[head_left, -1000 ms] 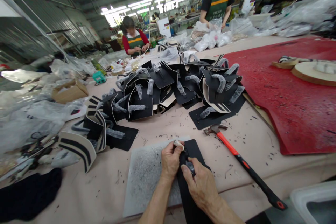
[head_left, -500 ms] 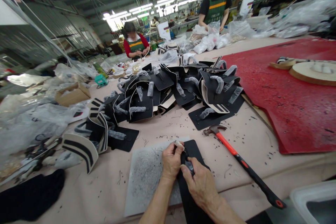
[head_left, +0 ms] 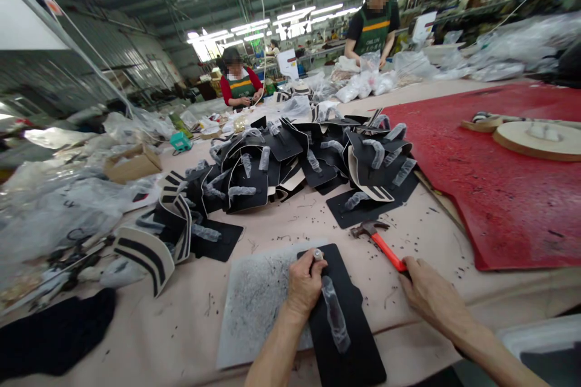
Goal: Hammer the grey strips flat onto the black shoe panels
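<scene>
A black flat card (head_left: pixel 351 326) with a clear plastic strip (head_left: pixel 334 314) on it lies in front of me, partly on a grey scuffed cutting pad (head_left: pixel 254 302). My left hand (head_left: pixel 305 283) is closed in a pinch on a small metal punch (head_left: pixel 317 254) that stands on the card's top end. My right hand (head_left: pixel 429 295) is closed around the handle of an orange-and-black hammer (head_left: pixel 379 240), whose head rests on the table to the card's right.
A heap of black and cream striped cards (head_left: pixel 295 160) lies beyond the pad. A red mat (head_left: pixel 490 181) with wooden discs (head_left: pixel 538 139) covers the right side. Plastic bags (head_left: pixel 54 205) and a cardboard box (head_left: pixel 131 163) crowd the left. Two people work at the far end.
My right hand left the card and moved right onto the hammer handle. The left hand stays on the card's top end.
</scene>
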`<act>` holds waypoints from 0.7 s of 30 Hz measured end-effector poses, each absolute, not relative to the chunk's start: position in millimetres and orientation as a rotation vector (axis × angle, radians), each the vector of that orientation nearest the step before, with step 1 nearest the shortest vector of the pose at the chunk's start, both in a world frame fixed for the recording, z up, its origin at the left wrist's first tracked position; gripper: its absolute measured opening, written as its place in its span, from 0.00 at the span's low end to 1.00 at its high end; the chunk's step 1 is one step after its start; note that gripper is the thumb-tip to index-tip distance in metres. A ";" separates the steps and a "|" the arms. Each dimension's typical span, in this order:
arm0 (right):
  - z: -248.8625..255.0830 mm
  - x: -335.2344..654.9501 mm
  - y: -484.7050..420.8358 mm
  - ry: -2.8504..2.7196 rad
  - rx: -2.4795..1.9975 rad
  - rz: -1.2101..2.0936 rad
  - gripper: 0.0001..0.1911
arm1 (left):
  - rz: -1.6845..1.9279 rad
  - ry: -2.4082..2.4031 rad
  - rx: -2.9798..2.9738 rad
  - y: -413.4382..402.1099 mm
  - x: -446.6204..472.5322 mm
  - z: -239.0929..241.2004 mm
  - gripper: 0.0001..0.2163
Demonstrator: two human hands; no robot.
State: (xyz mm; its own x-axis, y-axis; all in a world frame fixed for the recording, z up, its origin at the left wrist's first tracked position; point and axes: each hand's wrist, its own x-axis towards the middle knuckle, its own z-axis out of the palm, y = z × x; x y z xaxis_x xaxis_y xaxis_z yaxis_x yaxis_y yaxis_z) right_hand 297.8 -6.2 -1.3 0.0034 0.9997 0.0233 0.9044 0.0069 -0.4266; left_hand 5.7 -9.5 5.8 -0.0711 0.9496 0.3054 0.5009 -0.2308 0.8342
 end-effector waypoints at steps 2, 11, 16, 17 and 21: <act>7.5 297.1 -3.6 -1.753 -1.936 0.905 0.04 | 1.249 1.538 1.733 -9.9 6.2 7.7 0.07; 91.8 239.9 -19.8 -1.714 -1.585 1.041 0.22 | 1.266 1.514 1.723 -9.7 7.2 8.6 0.07; 110.7 229.1 -20.5 -2.286 -1.452 0.491 0.18 | 1.230 1.563 1.750 -9.2 5.9 4.1 0.07; 117.5 229.2 -18.3 -2.355 -1.459 0.475 0.17 | 1.230 1.572 1.746 -9.0 5.7 3.5 0.07; 157.0 227.9 -11.3 -2.137 -1.393 0.411 0.18 | 1.256 1.535 1.719 -8.7 5.3 3.3 0.07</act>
